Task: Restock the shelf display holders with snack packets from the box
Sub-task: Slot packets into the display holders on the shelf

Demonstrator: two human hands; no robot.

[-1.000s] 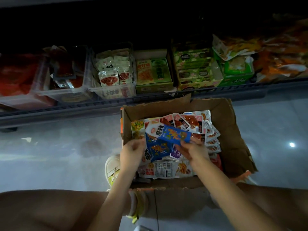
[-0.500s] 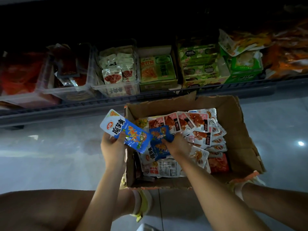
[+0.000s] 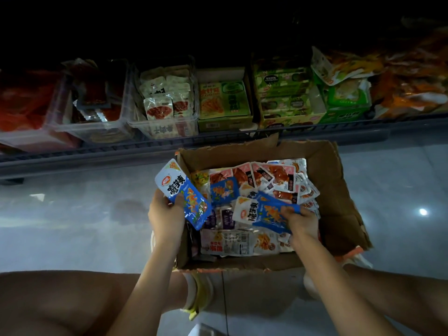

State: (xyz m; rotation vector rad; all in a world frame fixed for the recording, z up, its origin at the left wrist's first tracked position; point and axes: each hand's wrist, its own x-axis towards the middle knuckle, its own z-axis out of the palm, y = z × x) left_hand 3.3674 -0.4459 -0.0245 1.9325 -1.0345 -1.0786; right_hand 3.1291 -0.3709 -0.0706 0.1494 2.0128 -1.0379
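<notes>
Left hand (image 3: 164, 214) gripped a blue packet (image 3: 184, 192); right hand (image 3: 301, 223) pinched a second packet (image 3: 266, 213), box (image 3: 339, 190) beneath its fingers; squaring both should ease shelving

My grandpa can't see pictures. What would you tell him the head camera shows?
The left hand holds a blue packet and the right hand grips a second blue packet, above a cardboard box full of snack packets on the floor. Behind it, a low shelf holds bins of other snacks.
</notes>
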